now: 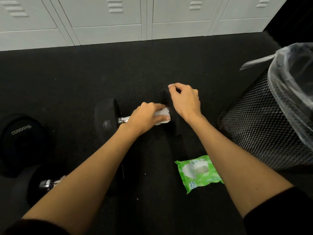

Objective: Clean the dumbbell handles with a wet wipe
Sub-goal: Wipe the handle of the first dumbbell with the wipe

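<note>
A black dumbbell (105, 117) with a chrome handle lies on the dark floor in the middle of the view. My left hand (145, 117) grips a white wet wipe (161, 114) wrapped round the handle, close to the right weight head. My right hand (184, 100) holds the top of that right head, fingers curled over its edge. Most of the handle is hidden under my left hand and the wipe.
A second dumbbell (25, 139) lies at the lower left, its chrome handle partly behind my left forearm. A green wet wipe pack (198, 173) lies on the floor near my right forearm. A black mesh bin (267, 122) with a plastic liner stands at right. Grey lockers (108, 19) line the back.
</note>
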A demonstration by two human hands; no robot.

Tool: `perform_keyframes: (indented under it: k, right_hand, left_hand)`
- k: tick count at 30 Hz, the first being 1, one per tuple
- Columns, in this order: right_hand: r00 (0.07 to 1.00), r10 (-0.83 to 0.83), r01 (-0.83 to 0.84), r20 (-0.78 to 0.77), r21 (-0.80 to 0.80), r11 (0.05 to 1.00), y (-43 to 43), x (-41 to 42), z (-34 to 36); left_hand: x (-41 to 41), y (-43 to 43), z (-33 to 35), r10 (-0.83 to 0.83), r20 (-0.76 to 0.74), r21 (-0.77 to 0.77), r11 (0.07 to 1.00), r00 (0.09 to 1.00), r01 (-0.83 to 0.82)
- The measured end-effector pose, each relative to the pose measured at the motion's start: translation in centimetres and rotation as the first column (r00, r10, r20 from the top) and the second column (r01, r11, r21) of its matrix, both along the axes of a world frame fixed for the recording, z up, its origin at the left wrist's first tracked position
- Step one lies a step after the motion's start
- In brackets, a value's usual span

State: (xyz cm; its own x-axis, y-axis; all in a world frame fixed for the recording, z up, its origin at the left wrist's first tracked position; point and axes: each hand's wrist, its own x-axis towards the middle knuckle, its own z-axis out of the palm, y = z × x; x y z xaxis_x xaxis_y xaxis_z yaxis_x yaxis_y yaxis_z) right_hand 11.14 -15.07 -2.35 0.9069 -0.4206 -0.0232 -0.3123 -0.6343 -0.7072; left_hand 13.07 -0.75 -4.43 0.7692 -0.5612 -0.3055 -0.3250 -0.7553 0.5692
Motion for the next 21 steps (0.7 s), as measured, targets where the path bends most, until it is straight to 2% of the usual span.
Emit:
perform_keyframes:
  k: [3, 6, 8, 11, 13, 15, 17, 19, 21]
  right_hand:
    - [1.000, -0.001, 0.001, 0.008, 0.003, 1.000, 0.0, 0.0, 0.0]
    - [1.000, -0.001, 0.001, -0.007, 0.007, 1.000, 0.0, 0.2, 0.1]
    - [1.000, -0.004, 0.004, -0.017, 0.008, 1.000, -0.1, 0.3, 0.2]
    - [1.000, -0.003, 0.003, -0.023, 0.012, 1.000, -0.1, 0.4, 0.2]
    - [1.000, 0.000, 0.001, -0.017, 0.012, 1.000, -0.1, 0.4, 0.1]
    - [1.000, -0.001, 0.001, -0.015, 0.003, 1.000, -0.1, 0.4, 0.0]
    - [1.000, 0.000, 0.000, -0.010, -0.001, 1.000, -0.1, 0.4, 0.0]
    - [1.000, 0.002, -0.002, -0.003, -0.003, 1.000, -0.1, 0.3, 0.0]
    - [1.000, 0.006, -0.006, 0.001, -0.006, 1.000, -0.1, 0.2, 0.0]
  left_hand:
    - [-0.2, -0.3, 0.1, -0.111, 0.140, 0.144, 0.985, 0.984, 0.091]
    - [0.9, -1.1, 0.0, -0.161, 0.134, 0.254, 0.959, 0.978, 0.123]
    - [1.9, -1.4, 0.3, -0.115, 0.009, 0.222, 0.969, 0.993, 0.110]
    - [3.1, -1.0, 0.5, -0.008, -0.247, 0.082, 0.996, 0.969, 0.029]
    - [3.3, -0.9, 0.4, 0.019, -0.301, 0.043, 0.999, 0.954, -0.006]
    - [2.6, -1.2, 0.4, -0.009, -0.213, 0.082, 0.996, 0.977, 0.028]
    - [1.0, -1.6, 0.2, -0.118, 0.060, 0.232, 0.968, 0.991, 0.101]
    - [-0.8, -1.7, -0.6, -0.195, 0.311, 0.296, 0.950, 0.930, 0.100]
    - [-0.9, -1.8, -1.0, -0.170, 0.354, 0.298, 0.953, 0.920, 0.061]
